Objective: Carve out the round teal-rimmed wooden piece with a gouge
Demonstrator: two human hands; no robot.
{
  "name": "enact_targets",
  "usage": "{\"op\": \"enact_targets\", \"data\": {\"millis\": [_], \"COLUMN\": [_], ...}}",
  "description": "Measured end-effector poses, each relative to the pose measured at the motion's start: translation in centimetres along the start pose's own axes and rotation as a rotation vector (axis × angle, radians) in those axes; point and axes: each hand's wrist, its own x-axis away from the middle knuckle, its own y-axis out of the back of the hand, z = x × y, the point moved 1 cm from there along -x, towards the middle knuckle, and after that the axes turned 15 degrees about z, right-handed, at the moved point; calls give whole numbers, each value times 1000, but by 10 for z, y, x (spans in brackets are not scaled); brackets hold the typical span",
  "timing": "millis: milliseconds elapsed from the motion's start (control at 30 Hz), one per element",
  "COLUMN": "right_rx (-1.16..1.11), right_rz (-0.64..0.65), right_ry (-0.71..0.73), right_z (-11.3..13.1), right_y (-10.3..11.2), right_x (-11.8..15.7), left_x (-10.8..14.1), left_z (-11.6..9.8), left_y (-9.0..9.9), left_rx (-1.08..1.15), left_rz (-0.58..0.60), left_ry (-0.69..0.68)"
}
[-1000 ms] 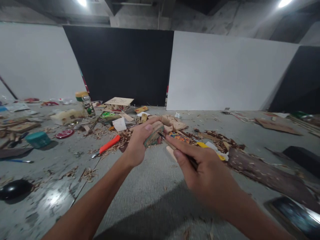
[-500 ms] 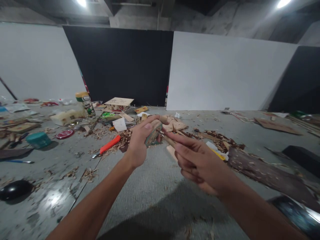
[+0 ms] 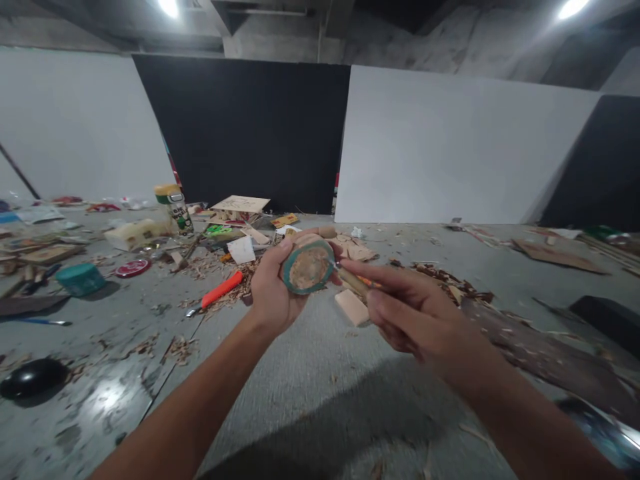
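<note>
My left hand (image 3: pixel 275 287) is wrapped round a round wooden piece (image 3: pixel 309 268) with a teal rim and a rough, hollowed tan face. That face is tilted toward me. In my right hand (image 3: pixel 410 307) is a carving tool (image 3: pixel 354 279) with a wooden handle, its metal tip close to the right edge of the wooden piece. Whether the tip touches it, I cannot tell. Below the tool, a pale wooden block (image 3: pixel 351 307) lies on the floor.
An orange-handled cutter (image 3: pixel 221 290) lies left of my hands among wood shavings (image 3: pixel 183 350). Further left are a teal container (image 3: pixel 80 279), a red lid (image 3: pixel 133 267) and a black rounded object (image 3: pixel 34 379). A bottle (image 3: pixel 175 210) stands behind. Dark cloth (image 3: pixel 535 353) lies right.
The wooden piece has turned in my left hand, so its hollowed face now shows. My right hand has drawn slightly right with the carving tool.
</note>
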Motion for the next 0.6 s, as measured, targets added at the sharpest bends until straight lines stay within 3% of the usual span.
{"op": "enact_targets", "data": {"millis": [133,267,400,600], "right_rx": [406,642,714,736], "right_rz": [-18,-87,-82,-68], "right_ry": [-22,88,97,86], "right_z": [6,8,9,11], "right_y": [-4,-5,-6,-10], "right_x": [8,9,10,13], "left_x": [1,2,2,-1], "left_z": [0,-3,-8,-7], "left_y": [0,5,8,4], "left_rx": [18,23,52,34], "left_rz": [51,177,272,251], "left_ry": [12,80,95,52]}}
